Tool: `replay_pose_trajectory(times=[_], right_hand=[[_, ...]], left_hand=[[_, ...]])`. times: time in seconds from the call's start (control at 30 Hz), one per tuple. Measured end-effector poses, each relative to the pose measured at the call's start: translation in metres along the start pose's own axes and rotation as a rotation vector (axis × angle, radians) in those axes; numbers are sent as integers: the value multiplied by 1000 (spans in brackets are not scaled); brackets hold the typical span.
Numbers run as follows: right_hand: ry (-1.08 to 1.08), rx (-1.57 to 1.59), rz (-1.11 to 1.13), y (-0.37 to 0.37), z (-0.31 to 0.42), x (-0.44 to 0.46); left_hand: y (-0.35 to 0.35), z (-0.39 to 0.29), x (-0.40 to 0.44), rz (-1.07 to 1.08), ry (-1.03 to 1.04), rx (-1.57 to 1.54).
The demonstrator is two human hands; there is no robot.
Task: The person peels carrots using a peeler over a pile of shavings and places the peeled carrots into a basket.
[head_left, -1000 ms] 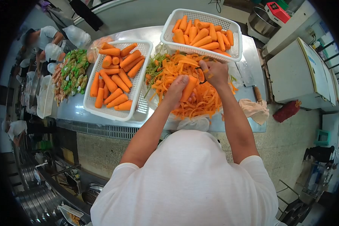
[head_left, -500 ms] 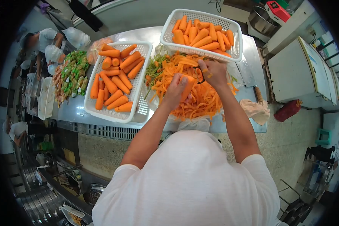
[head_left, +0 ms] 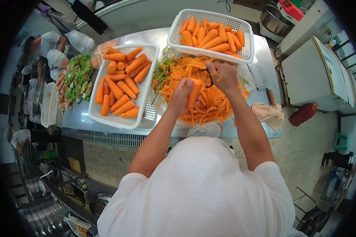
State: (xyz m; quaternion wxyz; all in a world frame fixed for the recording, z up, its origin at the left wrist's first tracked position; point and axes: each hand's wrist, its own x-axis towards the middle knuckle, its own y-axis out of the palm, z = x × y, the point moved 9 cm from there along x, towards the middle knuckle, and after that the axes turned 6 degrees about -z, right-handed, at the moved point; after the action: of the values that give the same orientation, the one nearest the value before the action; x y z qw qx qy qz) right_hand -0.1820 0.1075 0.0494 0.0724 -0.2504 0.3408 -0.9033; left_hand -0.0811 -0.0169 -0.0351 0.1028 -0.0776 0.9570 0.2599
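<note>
My left hand (head_left: 182, 94) is wrapped round a carrot (head_left: 194, 93), which stands tilted over a heap of carrot peelings (head_left: 209, 106). Just right of the carrot, my right hand (head_left: 223, 75) grips a dark-framed peeler (head_left: 208, 77); its frame reaches toward the carrot, and I cannot tell whether it touches. Peelings lie under and around both hands. Green carrot tops (head_left: 160, 74) stick out at the heap's left side. Bits of orange peel cling to my right hand.
A white basket (head_left: 155, 59) of carrots stands left, another white basket (head_left: 174, 44) of carrots behind. A cleaver (head_left: 258, 76) and a cloth (head_left: 268, 114) lie at right. Green-and-brown packets (head_left: 76, 77) are heaped far left. A person (head_left: 47, 43) is beyond them.
My right hand with the peeler has shifted slightly left and up. The carrot in my left hand has tilted or turned a little, its top further left.
</note>
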Motion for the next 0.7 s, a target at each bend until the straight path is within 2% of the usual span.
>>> replay_pose_trajectory(times=[0.07,0.13,0.2,0.27,0.33,0.43,0.47,0.5,0.57,0.6,0.7], right_hand=[[3,-15,-2,4,1,-2],[-208,-105,-62,5,24,-6],[-141,-131,-42,4,8,0],[-90,-145,-19,8,2,8],[-83,29,-17,-6,32,-4],[25,-54,88,18,-1,5],[-86,-151,-22,11,0,7],[-94,-148,-26,8,7,11],[-83,18,-9,1,24,0],[-177,23,-27,8,26,-3],[-85,-169,-1,11,6,6]], left_hand=[[-3,-3,5,8,2,-32],[-3,1,2,31,-14,-59],[-4,3,3,-7,-65,-86],[-2,-4,1,-22,-17,-33],[-5,-1,-8,-55,-2,9],[0,-1,-2,-62,-24,14],[1,-2,-4,-65,-24,-19],[0,-5,-3,-69,-23,-52],[-6,2,-1,-63,-52,-83],[-7,7,1,-40,-72,-107],[-4,5,1,17,-46,-97]])
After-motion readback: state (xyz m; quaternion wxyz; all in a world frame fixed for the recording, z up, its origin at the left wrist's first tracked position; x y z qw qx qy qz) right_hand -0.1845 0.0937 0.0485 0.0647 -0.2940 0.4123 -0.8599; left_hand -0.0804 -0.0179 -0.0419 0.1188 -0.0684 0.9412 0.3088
